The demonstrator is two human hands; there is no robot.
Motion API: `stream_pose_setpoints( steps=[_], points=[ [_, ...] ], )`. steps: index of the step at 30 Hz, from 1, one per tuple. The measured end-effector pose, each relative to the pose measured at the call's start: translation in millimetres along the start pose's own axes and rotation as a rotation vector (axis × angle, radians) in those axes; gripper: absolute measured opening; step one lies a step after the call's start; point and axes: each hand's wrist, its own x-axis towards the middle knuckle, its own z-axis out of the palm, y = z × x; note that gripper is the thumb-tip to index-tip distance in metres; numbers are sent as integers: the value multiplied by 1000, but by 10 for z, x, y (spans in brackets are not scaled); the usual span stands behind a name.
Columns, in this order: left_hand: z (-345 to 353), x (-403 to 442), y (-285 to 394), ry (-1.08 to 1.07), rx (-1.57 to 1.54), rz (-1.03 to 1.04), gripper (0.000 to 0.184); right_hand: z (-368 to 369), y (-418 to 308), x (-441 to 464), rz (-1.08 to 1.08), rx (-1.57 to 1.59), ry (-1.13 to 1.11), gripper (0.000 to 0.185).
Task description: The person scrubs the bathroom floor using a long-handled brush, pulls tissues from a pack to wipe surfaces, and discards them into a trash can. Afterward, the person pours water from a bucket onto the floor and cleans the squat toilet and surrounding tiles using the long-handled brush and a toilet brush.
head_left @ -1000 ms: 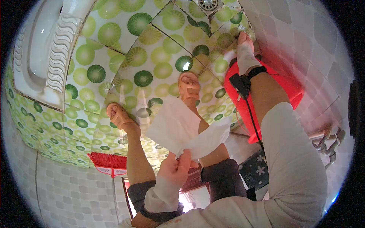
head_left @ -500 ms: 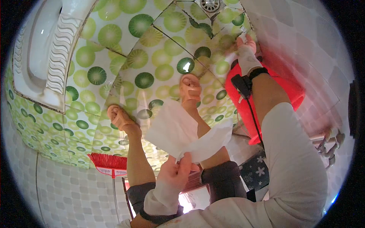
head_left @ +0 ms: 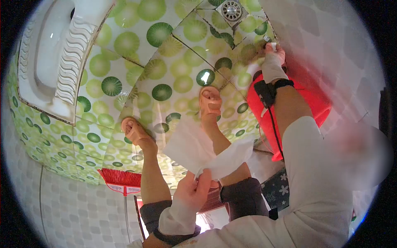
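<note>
My left hand (head_left: 192, 188) is closed in a pinch on thin white tissue sheets (head_left: 188, 144), which fan out above my knees. My right hand (head_left: 275, 54) reaches to the floor's edge at the foot of the right wall. Its fingers are closed around a small white crumpled piece (head_left: 273, 45) that looks like tissue. A small pale-grey bit (head_left: 266, 38) lies just beyond those fingertips. Both wrists wear dark bands, and a black device (head_left: 264, 93) with a cable hangs at the right one. Below the right forearm is a red plastic object (head_left: 306, 97), partly hidden.
A white squat toilet (head_left: 68, 62) is set in the floor at upper left. The round drain (head_left: 231, 10) lies at the top, near my right hand. A red broom (head_left: 122, 180) leans at lower left. My feet in orange slippers (head_left: 210, 103) stand on green-patterned tiles (head_left: 161, 93).
The view has shifted slightly, so the floor sits lower and further right. My right hand's fingers have curled closer around the white piece by the wall. My left hand keeps its hold on the tissue sheets.
</note>
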Motion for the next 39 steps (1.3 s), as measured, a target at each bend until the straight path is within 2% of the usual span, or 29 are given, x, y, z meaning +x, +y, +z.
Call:
stream_pose_setpoints(
  steps=[1,2,3,5,6,8,9,11,12,14,18,20,21,23,24,26,27,29,31,32,34,35,37,39],
  points=[
    [-6,6,5,-12,15,22,23,30,-77,9,123,302,54,42],
    [-18,5,12,-14,16,26,23,-55,-522,-174,243,432,42,45],
    [-29,9,15,-23,47,-8,24,-65,-649,-189,239,435,43,45],
    [-32,3,33,-33,75,-45,24,-72,-696,-185,78,253,-45,36],
    [-22,-11,63,-29,37,-55,24,-45,-721,-182,77,252,-47,36],
    [-37,-19,71,-21,-2,-70,24,77,-541,-42,109,-3,-183,34],
    [-48,-23,66,-22,5,-65,24,88,-446,38,112,-6,-183,34],
    [-56,-26,59,-25,12,-59,25,105,-283,174,46,-288,-273,42],
    [-56,-33,53,-22,-18,-50,25,142,-183,164,47,-288,-273,42],
    [-62,-37,74,-16,-50,-40,24,223,4,122,-122,111,-154,42],
    [-52,-74,144,8,20,-31,25,243,78,203,-122,116,-260,40],
    [-57,-64,151,22,39,-12,25,268,-89,197,-166,-287,-232,48],
    [-64,-71,147,12,51,-25,25,252,-177,160,-168,-280,-228,48],
    [-88,-55,153,5,64,-29,26,223,-431,-9,19,-211,-201,50],
    [-111,-37,144,-13,81,11,27,204,-517,-68,14,-205,-199,50],
    [-145,-32,125,-34,97,49,28,112,-614,-181,132,44,-173,41],
    [-145,-28,135,7,87,60,29,9,-679,-286,130,41,-173,41],
    [-176,42,135,43,75,89,29,-193,-1069,-610,476,836,-355,26],
    [-266,92,83,143,225,41,29,-391,-1444,-858,534,1049,-516,15],
    [-314,139,19,142,222,47,29,-484,-1641,-1024,528,1050,-518,15],
    [-356,171,-91,189,133,226,27,-742,-2071,-1271,659,1310,-517,16],
    [-336,122,-96,191,129,236,27,-865,-2116,-1317,652,1314,-526,16],
    [-328,-40,-70,205,57,264,28,-1133,-2228,-1480,775,1453,-568,19],
    [-374,-193,-46,209,118,270,29,-1540,-2722,-1754,804,1426,-592,20]
  ],
)
